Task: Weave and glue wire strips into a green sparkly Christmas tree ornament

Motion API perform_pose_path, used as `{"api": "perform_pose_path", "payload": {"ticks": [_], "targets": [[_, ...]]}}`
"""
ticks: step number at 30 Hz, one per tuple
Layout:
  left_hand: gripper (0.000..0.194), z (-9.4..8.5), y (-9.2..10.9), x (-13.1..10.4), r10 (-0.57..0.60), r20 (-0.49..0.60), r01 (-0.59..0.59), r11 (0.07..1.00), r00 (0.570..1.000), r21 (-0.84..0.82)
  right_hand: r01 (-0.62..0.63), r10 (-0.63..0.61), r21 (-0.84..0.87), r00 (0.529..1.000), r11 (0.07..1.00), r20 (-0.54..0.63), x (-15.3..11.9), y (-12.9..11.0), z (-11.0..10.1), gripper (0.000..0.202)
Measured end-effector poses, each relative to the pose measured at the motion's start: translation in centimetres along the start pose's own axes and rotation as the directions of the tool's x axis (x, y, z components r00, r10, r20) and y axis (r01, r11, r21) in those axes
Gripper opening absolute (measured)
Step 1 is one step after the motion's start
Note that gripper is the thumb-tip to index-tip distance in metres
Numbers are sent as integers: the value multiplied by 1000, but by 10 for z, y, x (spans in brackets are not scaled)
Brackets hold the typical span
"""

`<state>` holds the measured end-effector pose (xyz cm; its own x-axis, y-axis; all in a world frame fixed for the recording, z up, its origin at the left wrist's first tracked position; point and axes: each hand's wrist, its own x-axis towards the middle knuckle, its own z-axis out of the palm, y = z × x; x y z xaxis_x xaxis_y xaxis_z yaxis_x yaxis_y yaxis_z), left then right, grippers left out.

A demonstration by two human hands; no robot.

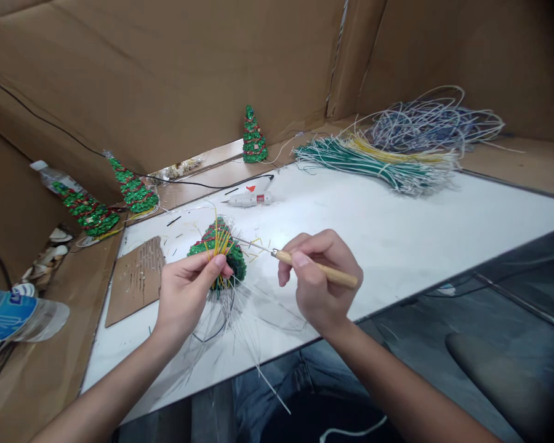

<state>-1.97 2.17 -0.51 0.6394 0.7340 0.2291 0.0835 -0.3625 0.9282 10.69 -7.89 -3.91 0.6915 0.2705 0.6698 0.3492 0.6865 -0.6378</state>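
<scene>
Two bare hands are busy over a small green tree (207, 235) on the white tabletop (378, 227). The left hand (189, 280) is the nearer one, right up against the tree: its thumb and forefinger are pinched together on a bunch of yellow wires (221, 242), which fan up past the fingertips, and loose white strands (231, 301) trail down toward the near edge. The right hand (325, 280) sits off to the tree's right, its fingers closed around a wooden-handled pick (284, 255). That pick slants, handle low and to the right, with its point aimed leftward and a little up at the yellow wires. From where I stand I can't quite tell whether the point touches a wire or stops just beside it. The tree lies just behind the left fingertips, its dark hollow base turned rightward and to the near side. A piece of cardboard (133, 283) lies left of the left hand, and a white pen-like tool (249, 200) rests beyond the tree
</scene>
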Motion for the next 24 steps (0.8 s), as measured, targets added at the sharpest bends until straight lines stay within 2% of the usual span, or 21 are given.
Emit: {"api": "perform_pose_path", "payload": {"ticks": [5,10,12,17,20,24], "targets": [[28,-4,-2,1,-11,53,12,1000,999,-21,-262,265,142,964,955,-4,27,-4,-5,16],[29,-10,-6,3,-54,108,63,994,993,-88,-361,355,42,928,931,118,66,-2,-13,35],[30,-12,-7,3,-74,121,87,990,990,-109,-420,413,-16,883,907,223,75,-3,-11,39],[31,-13,-5,2,-104,156,122,986,982,-115,-570,560,-126,701,812,441,82,-9,8,22],[32,-13,-4,3,-109,178,132,983,978,-125,-619,573,-103,634,779,519,82,-8,18,29],[33,-17,-7,4,-116,179,141,981,977,-133,-644,573,-117,565,756,594,81,-1,21,32]]}}
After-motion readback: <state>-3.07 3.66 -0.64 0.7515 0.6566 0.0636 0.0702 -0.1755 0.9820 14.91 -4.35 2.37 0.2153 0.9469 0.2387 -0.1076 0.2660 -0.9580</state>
